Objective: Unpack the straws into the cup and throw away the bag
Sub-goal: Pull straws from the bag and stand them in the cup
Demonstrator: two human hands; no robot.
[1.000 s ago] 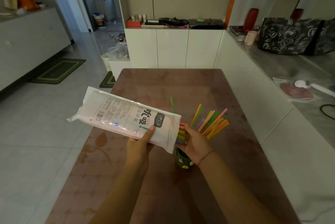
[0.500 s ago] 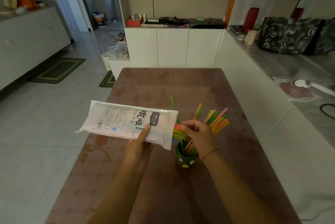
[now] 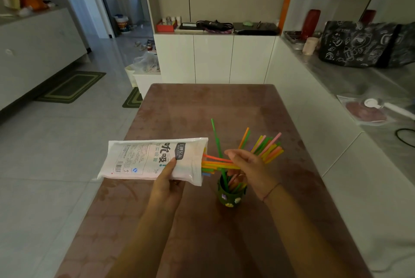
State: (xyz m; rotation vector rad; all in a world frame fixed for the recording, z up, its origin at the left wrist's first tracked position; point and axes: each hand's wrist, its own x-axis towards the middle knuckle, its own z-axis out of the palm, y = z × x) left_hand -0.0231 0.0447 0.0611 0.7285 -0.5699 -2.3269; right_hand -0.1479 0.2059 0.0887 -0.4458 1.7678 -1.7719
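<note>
The right hand (image 3: 248,168) was closed on a small bundle of thin plastic straws (image 3: 219,163) in orange, yellow and green, pinching their free ends between the thumb and the fingers. These straws lay almost level and their other ends were inside the open mouth of the white plastic bag with black printed letters (image 3: 155,159). The right wrist was bent a little, the back of the hand turned toward the camera, and a thin red string circled the wrist. The forearm came up from the lower right corner of the view.

The left hand (image 3: 167,184) grasped the bag from below near its open end, with the thumb pressed flat on the printed front (the other fingers were hidden behind the bag). The bag was held in the air, nearly horizontal, its sealed end pointing to the left beyond the edge of the table and its mouth pointing to the right hand.

Just under both hands stood the small dark green cup with little flower decorations (image 3: 230,194) on the brown patterned tabletop (image 3: 224,107). It held many coloured straws (image 3: 267,147) already, which leaned away to the right like a fan, and one green straw (image 3: 216,136) stood nearly upright.

Behind the table were white cabinets (image 3: 213,57).
</note>
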